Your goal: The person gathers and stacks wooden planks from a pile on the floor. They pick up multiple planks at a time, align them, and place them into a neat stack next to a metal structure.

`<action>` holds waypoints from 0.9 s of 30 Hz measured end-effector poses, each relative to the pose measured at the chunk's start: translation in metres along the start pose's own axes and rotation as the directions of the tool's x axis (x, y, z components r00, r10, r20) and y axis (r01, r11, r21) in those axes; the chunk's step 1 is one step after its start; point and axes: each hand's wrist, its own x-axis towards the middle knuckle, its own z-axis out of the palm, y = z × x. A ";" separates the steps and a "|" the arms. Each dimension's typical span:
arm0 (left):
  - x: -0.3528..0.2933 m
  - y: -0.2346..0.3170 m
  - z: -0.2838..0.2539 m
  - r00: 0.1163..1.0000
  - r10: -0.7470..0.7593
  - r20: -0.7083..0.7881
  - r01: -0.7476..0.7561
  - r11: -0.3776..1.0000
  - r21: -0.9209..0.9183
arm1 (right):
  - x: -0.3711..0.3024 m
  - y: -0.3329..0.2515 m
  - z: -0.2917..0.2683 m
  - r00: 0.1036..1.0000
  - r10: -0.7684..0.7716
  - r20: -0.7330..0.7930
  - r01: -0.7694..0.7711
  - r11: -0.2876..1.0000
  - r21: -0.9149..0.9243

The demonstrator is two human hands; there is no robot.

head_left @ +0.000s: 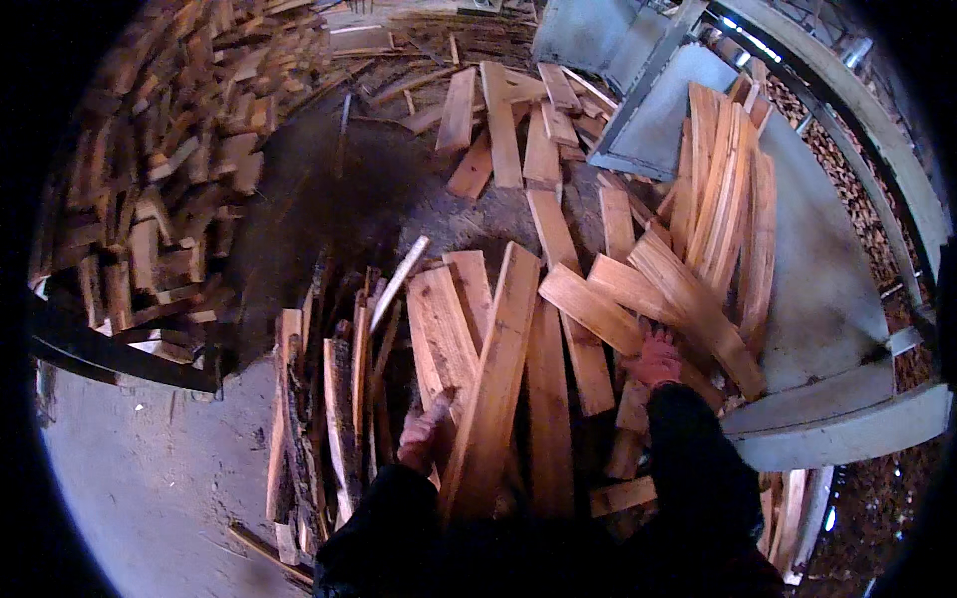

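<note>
My left hand lies against the lower part of a broad wooden board, its fingers stretched out along the wood. Just right of it, a long board slants up from near my body. My right hand is closed at the near end of a shorter board, which tilts up to the left; its underside is hidden. Another loose board lies slanted beyond that hand. Between my hands, an upright-looking plank rests among the others.
Bark-edged slats are bunched at the left. A stack of long planks leans on a grey metal panel at the right, above a curved metal rail. More boards lie ahead, and a large heap of wood pieces fills the far left.
</note>
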 end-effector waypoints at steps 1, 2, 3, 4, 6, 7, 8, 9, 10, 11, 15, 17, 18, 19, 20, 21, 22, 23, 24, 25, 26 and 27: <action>-0.006 0.015 0.013 1.000 -0.017 0.008 0.017 1.000 -0.013 | 0.003 0.013 0.006 0.993 -0.043 -0.112 0.041 0.999 -0.019; -0.013 0.030 0.028 0.999 -0.034 0.018 0.034 0.999 -0.027 | 0.004 0.026 0.016 0.971 -0.085 -0.222 0.077 0.996 -0.045; -0.029 0.040 0.031 0.998 -0.062 0.006 0.062 0.998 -0.033 | -0.009 0.015 0.010 0.939 -0.144 -0.311 0.130 0.989 -0.066; -0.026 0.030 0.025 0.996 -0.080 -0.023 0.080 0.997 0.001 | -0.015 0.010 -0.004 0.973 -0.153 -0.175 0.159 0.987 0.021; 0.009 -0.021 0.006 0.985 -0.121 -0.126 0.137 0.983 0.124 | -0.022 -0.002 -0.042 0.977 -0.177 0.116 0.152 0.969 0.193; 0.020 -0.031 0.008 0.975 -0.152 -0.165 0.175 0.974 0.140 | -0.027 -0.005 -0.044 0.999 -0.046 0.004 0.045 0.995 0.084; 0.014 -0.033 -0.001 0.984 -0.087 -0.155 0.116 0.974 0.194 | -0.018 -0.004 -0.026 0.981 -0.190 0.037 0.178 0.961 0.214; 0.003 -0.032 -0.009 0.990 -0.060 -0.129 0.087 0.973 0.214 | -0.014 -0.001 -0.006 0.943 -0.322 0.084 0.275 0.896 0.348; 0.008 -0.037 0.011 0.997 -0.051 -0.055 0.061 0.975 0.215 | -0.006 0.024 0.002 0.933 -0.345 -0.097 0.358 0.884 0.301; 0.004 -0.034 -0.001 0.997 -0.043 -0.061 0.056 0.968 0.243 | -0.028 -0.005 -0.036 0.955 -0.296 -0.028 0.289 0.900 0.326; 0.017 -0.038 -0.002 0.984 -0.101 -0.145 0.134 0.960 0.245 | -0.035 -0.034 -0.095 0.930 -0.262 -0.259 0.336 0.892 0.303; -0.009 0.004 0.032 0.951 -0.174 -0.254 0.224 0.957 0.184 | -0.017 -0.043 -0.135 0.901 -0.390 -0.190 0.424 0.697 0.579; -0.009 0.002 0.027 0.962 -0.189 -0.196 0.215 0.969 0.118 | -0.012 -0.047 -0.145 0.902 -0.388 -0.190 0.412 0.639 0.650; -0.003 -0.008 0.022 0.971 -0.206 -0.120 0.213 0.976 0.049 | -0.005 -0.048 -0.155 0.906 -0.379 -0.186 0.391 0.584 0.711; -0.001 -0.014 0.014 0.974 -0.219 -0.058 0.218 0.976 -0.019 | -0.017 -0.064 -0.163 0.901 -0.410 -0.141 0.363 0.536 0.762; -0.001 -0.019 0.008 0.985 -0.158 -0.065 0.162 0.986 0.050 | -0.029 -0.080 -0.173 0.894 -0.438 -0.097 0.328 0.491 0.807; -0.001 -0.023 0.001 0.993 -0.096 -0.073 0.105 0.987 0.122 | -0.054 -0.095 -0.179 0.874 -0.482 -0.060 0.299 0.438 0.848; 0.000 -0.027 -0.003 0.997 -0.032 -0.076 0.046 0.980 0.192 | -0.065 -0.098 -0.156 0.842 -0.511 -0.172 0.345 0.265 0.900; -0.011 -0.006 0.020 0.996 -0.064 -0.061 0.074 0.983 0.169 | -0.048 -0.085 -0.114 0.859 -0.480 -0.177 0.424 0.476 0.770; -0.030 0.024 0.028 0.992 -0.090 -0.089 0.104 0.981 0.163 | -0.072 -0.093 -0.111 0.941 -0.326 -0.093 0.307 0.702 0.642; -0.025 0.018 0.025 0.987 -0.125 -0.096 0.135 0.986 0.102 | -0.069 -0.088 -0.078 0.962 -0.260 -0.085 0.254 0.728 0.637; -0.019 0.011 0.024 0.981 -0.165 -0.103 0.170 0.985 0.040 | -0.064 -0.084 -0.044 0.978 -0.194 -0.071 0.195 0.750 0.632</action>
